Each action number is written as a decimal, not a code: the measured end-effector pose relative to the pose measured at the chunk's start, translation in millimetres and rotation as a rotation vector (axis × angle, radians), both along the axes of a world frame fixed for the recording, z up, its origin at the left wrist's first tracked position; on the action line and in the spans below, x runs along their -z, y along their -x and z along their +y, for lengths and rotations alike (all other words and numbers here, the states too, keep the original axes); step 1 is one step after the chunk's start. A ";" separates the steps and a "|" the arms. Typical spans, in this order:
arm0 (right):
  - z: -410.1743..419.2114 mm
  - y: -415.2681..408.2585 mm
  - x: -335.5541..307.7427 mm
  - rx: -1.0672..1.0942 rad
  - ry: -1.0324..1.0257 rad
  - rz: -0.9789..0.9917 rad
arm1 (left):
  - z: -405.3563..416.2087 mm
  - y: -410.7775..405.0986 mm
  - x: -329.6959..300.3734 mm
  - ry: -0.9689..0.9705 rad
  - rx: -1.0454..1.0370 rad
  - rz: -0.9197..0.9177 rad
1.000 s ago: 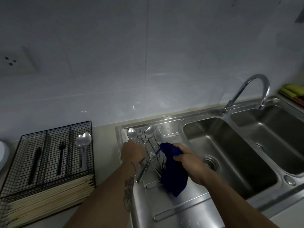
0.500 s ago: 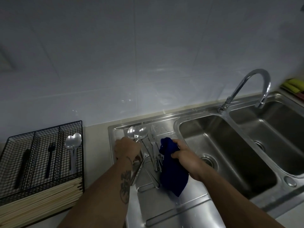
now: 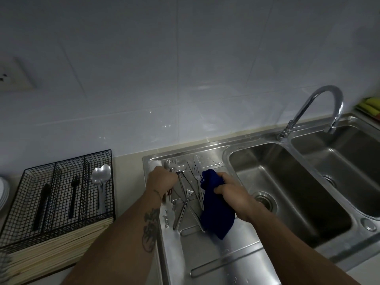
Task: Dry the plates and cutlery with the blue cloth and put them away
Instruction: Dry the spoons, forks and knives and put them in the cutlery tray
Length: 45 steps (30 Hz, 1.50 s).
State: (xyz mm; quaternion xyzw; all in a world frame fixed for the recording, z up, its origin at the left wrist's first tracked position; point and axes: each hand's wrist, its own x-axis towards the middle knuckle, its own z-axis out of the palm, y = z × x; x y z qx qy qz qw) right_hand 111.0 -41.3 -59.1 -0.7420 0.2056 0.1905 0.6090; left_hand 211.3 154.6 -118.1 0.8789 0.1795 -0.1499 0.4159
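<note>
Your right hand (image 3: pixel 232 191) grips blue cloth (image 3: pixel 216 204) over drainboard (image 3: pixel 216 254). Left hand (image 3: pixel 162 179) curled on wet cutlery pile (image 3: pixel 189 186); which piece, can't tell. Spoons (image 3: pixel 101 176) plus dark pieces already in wire caddy (image 3: pixel 61 194). Pile still left. Plates (image 3: pixel 3 194) stacked far left.

Over the sink's drainboard (image 3: pixel 216 262), the left hand (image 3: pixel 162 178) reaches into a heap of wet cutlery (image 3: pixel 189 186) while the right hand (image 3: pixel 230 192) grips the blue cloth (image 3: pixel 216 214) just beside it; a black wire organiser (image 3: pixel 61 194) sits to the left.
</note>
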 end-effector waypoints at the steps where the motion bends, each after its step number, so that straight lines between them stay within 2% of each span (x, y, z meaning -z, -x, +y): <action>1: 0.3 1.4 -0.3 0.003 -0.005 0.003 | 1.7 0.1 -2.7 0.009 -0.014 0.005; 7: 1.8 8.0 -0.5 0.008 -0.017 0.005 | 12.4 3.1 -12.6 0.088 -0.055 0.031; 12: 1.5 12.9 -1.8 0.026 -0.037 0.001 | 12.5 14.2 -21.7 -0.057 -0.023 -0.032; 17: 4.3 11.8 -0.6 0.083 -0.038 0.003 | 19.3 20.6 -16.9 -0.079 -0.027 -0.077; 19: 7.6 10.6 -1.2 0.118 -0.046 0.006 | 21.6 20.4 -15.8 0.002 -0.062 -0.092; 22: 12.4 9.1 -1.1 0.157 -0.100 0.003 | 20.7 28.1 -23.9 0.310 -0.134 -0.037; 24: 15.4 9.9 -1.8 0.203 -0.175 -0.001 | 19.4 37.7 -33.7 0.470 -0.125 0.047; 27: 17.8 11.5 -6.1 0.318 -0.442 0.018 | 12.8 51.6 -47.5 0.591 -0.066 0.122; 32: 15.8 20.2 -17.8 0.405 -0.785 -0.062 | -3.6 74.3 -68.8 0.552 0.018 0.061; 36: 18.4 29.7 -22.0 0.346 -0.777 -0.139 | -6.1 80.4 -77.7 0.497 0.012 0.076; 39: 21.4 39.1 -24.5 0.339 -0.734 -0.203 | -1.0 82.8 -80.2 0.501 0.085 0.112; 45: 27.9 44.9 -33.8 0.522 -0.480 -0.333 | -0.1 97.4 -86.6 0.549 0.222 0.114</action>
